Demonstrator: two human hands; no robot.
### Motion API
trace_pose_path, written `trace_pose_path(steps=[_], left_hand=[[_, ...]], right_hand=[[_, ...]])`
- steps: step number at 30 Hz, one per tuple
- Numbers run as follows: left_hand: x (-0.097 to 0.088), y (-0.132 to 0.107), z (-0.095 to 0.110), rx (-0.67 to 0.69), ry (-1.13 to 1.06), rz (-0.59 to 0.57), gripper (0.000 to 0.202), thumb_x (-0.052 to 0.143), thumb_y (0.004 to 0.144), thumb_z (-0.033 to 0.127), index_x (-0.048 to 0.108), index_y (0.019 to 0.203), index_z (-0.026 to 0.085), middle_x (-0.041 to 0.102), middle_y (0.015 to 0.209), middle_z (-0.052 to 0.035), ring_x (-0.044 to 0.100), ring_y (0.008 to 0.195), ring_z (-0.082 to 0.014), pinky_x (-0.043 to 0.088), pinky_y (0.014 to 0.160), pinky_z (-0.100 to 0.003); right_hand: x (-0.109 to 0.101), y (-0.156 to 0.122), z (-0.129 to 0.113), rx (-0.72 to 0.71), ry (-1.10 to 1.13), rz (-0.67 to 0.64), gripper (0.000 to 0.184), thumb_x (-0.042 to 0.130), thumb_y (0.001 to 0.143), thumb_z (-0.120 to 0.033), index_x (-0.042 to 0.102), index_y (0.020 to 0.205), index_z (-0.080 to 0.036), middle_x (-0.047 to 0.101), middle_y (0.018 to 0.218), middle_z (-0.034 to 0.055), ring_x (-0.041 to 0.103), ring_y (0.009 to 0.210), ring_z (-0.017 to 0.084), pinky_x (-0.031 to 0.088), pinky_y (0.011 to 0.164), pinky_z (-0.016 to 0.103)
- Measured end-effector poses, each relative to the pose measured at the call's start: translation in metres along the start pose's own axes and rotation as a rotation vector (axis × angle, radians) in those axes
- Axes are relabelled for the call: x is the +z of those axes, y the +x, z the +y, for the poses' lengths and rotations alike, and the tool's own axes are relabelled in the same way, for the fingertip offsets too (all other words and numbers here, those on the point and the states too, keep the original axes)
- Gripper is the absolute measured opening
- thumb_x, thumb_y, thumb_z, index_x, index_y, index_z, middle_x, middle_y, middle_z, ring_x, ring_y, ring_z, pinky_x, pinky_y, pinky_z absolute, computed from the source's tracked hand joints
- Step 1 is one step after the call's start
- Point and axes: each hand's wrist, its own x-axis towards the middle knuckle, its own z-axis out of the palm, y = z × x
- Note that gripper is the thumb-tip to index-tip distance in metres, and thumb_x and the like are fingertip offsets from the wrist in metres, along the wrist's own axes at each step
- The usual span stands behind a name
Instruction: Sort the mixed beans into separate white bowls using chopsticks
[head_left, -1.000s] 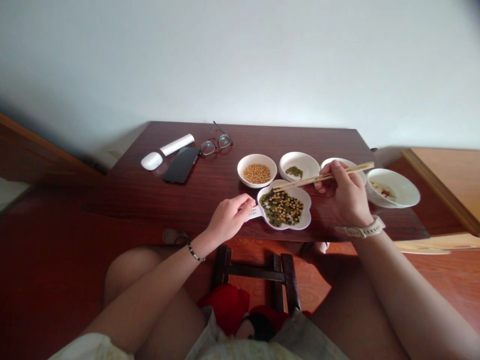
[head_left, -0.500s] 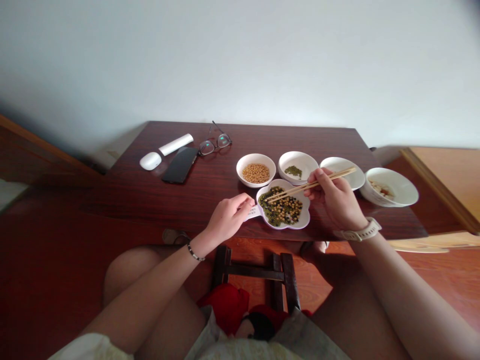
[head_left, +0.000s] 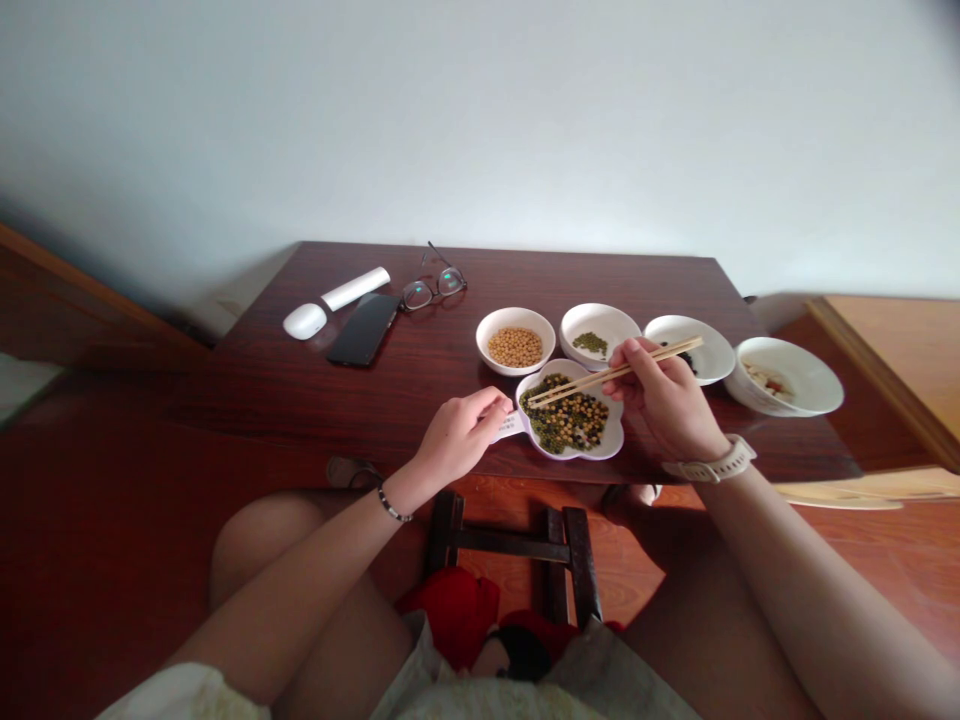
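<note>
Where the left hand (head_left: 461, 435) rests, an unreadably printed white tab (head_left: 508, 426)

This is a room in a home, with a dark wooden table (head_left: 450, 270), white wall (head_left: 480, 120), wood floor (head_left: 892, 570), phone (head_left: 364, 330) and eyeglasses (head_left: 433, 290).

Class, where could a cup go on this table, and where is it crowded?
Bare tabletop lies between the smartphone and the soybean bowl, above the left hand. Crowded: around the flower-shaped plate, with the right hand, chopsticks and mung-bean bowl.
</note>
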Motion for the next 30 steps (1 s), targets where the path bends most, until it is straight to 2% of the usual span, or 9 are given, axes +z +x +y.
trace_pose_path(steps=[14, 23, 30], left_hand=[[-0.0005, -0.0002, 0.0015, -0.014, -0.005, 0.002, 0.037, 0.054, 0.118, 0.041, 0.078, 0.102, 0.018, 0.082, 0.090, -0.0028, 0.068, 0.074, -0.0160, 0.039, 0.069, -0.028], [-0.0003, -0.0002, 0.0010, -0.005, 0.012, 0.001, 0.037, 0.053, 0.118, 0.041, 0.078, 0.103, 0.018, 0.081, 0.090, -0.0028, 0.067, 0.073, -0.0158, 0.039, 0.070, -0.028], [-0.0005, -0.0003, 0.0009, -0.002, 0.013, -0.001, 0.037, 0.053, 0.118, 0.040, 0.079, 0.103, 0.018, 0.082, 0.090, -0.0030, 0.067, 0.073, -0.0158, 0.040, 0.069, -0.028]], right_hand=[[0.0015, -0.0003, -0.0016, 0.007, -0.041, -0.006, 0.041, 0.077, 0.104, -0.064, 0.075, 0.092, -0.025, 0.073, 0.083, 0.0023, 0.072, 0.067, 0.015, 0.058, 0.056, 0.023], [0.0011, 0.0006, -0.0034, 0.010, 0.064, 0.022, 0.039, 0.085, 0.098, -0.062, 0.075, 0.090, -0.025, 0.072, 0.077, 0.0017, 0.068, 0.062, 0.015, 0.057, 0.055, 0.025], [0.0011, -0.0001, -0.0034, 0.023, 0.000, 0.009, 0.043, 0.083, 0.098, -0.066, 0.077, 0.090, -0.024, 0.073, 0.079, 0.0028, 0.071, 0.064, 0.015, 0.057, 0.053, 0.024]])
